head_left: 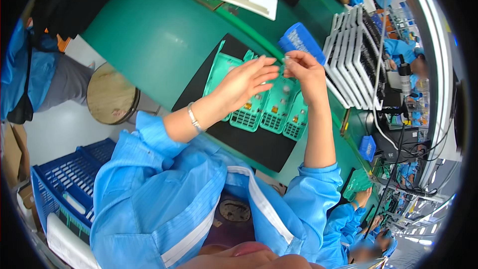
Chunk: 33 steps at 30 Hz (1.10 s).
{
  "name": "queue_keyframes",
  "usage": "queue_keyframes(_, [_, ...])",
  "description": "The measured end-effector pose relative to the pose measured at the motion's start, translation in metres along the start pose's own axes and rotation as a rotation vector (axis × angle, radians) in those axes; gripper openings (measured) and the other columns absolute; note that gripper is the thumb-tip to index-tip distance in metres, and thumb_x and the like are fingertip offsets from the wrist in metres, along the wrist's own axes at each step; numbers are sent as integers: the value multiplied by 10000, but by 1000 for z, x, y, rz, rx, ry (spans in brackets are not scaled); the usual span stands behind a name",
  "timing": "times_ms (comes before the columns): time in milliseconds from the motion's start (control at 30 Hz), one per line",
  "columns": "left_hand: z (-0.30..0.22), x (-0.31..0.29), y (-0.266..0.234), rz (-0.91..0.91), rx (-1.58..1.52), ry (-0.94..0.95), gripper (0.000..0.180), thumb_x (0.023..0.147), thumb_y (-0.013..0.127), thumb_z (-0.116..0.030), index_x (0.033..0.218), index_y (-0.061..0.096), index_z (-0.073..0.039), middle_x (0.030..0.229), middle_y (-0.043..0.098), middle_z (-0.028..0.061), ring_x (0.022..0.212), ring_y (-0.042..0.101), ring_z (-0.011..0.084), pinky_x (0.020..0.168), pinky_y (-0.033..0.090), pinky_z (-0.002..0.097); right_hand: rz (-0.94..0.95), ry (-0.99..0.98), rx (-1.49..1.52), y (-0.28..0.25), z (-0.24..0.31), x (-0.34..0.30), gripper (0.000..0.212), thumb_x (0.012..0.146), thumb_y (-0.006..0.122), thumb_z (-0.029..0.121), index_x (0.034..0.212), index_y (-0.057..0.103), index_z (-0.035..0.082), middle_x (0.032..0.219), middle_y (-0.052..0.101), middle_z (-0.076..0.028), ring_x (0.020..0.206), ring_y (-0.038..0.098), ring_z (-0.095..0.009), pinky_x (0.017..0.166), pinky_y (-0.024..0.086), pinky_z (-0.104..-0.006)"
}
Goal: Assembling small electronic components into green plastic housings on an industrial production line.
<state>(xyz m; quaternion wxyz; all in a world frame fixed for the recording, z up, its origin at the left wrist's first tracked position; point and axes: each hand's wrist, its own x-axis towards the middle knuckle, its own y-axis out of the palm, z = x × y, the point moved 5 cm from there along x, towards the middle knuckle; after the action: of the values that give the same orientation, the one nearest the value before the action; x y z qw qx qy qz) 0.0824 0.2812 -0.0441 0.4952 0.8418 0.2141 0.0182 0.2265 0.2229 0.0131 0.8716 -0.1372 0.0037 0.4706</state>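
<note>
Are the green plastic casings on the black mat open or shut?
Open: the green plastic casings lie uncovered on the black mat, small orange parts showing inside.

Loose smock [164, 204], bright light blue, faint fine lines in cloth, slight sheen, many soft creases. White trim [266, 204] down both front edges, forming wide V. Darker seam lines at left chest. Left sleeve [154, 132] and right sleeve [313, 184] same blue, ends bunched on forearms. Purplish-dark layer [214, 234] in front opening, oval mottled patch on it, detail unclear. Left hand [244, 82] bare, silvery wristband [193, 117] at wrist. Right hand [306, 75] bare.
</note>
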Motion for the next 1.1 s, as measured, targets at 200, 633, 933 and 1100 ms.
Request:
queue_keyframes(200, [23,-20,-31,62,-294,59,383,985,377,-344,1126,499,-9,1047,578,90,975,567,174,835,464,322,95,-293,-373,80,3,-56,196,791,626,27,984,645,3,951,644,-98,800,646,-181,715,519,-275])
queue_keyframes(633, [15,-82,-69,-28,-308,124,527,966,417,-357,1304,373,45,1265,478,191,1187,471,238,975,418,350,36,-437,-598,133,-24,-118,101,793,662,93,874,640,37,818,630,-88,700,625,-232,619,503,-311])
queue_keyframes(933, [2,-99,-74,-15,-232,166,534,964,418,-344,1324,357,45,1299,457,194,1216,442,251,1035,351,378,35,-559,-878,162,-21,-128,119,808,637,109,915,634,57,897,642,-91,742,633,-263,614,514,-345])
queue_keyframes(1100, [0,-108,-85,-13,-240,171,543,964,413,-351,1331,356,45,1312,450,185,1228,429,251,1035,348,374,92,-647,-891,175,-20,-127,102,808,642,111,897,640,62,858,644,-83,706,628,-261,592,508,-346])
